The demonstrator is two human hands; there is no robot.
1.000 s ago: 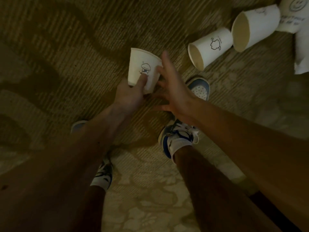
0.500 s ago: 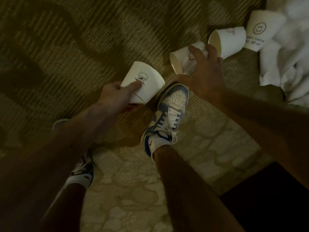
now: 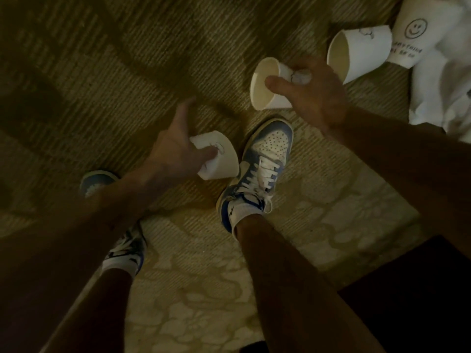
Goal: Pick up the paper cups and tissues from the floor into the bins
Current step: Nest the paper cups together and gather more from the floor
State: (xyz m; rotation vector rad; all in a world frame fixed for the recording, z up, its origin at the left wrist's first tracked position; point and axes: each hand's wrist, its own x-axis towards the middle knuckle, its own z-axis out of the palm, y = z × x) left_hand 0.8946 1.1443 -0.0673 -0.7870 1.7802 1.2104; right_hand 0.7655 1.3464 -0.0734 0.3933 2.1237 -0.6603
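Observation:
On the patterned carpet, my left hand (image 3: 175,151) holds a white paper cup (image 3: 221,161) with a small drawing, thumb pressed on its side and forefinger stretched out, just left of my right shoe. My right hand (image 3: 316,95) grips a second white cup (image 3: 265,85) on its side, mouth facing left. Beyond it a third cup (image 3: 362,54) lies on the floor with its mouth toward me. A smiley-face cup (image 3: 413,34) lies beside that one. White tissues (image 3: 443,93) are heaped at the right edge.
My two feet in blue and white sneakers, right (image 3: 262,164) and left (image 3: 122,248), stand on the carpet between my arms. A dark block (image 3: 420,289) fills the lower right corner. No bin is in view.
My right hand has closed round the second cup and drawn it away from the third one. My left hand has dropped lower with its cup, close to my right shoe.

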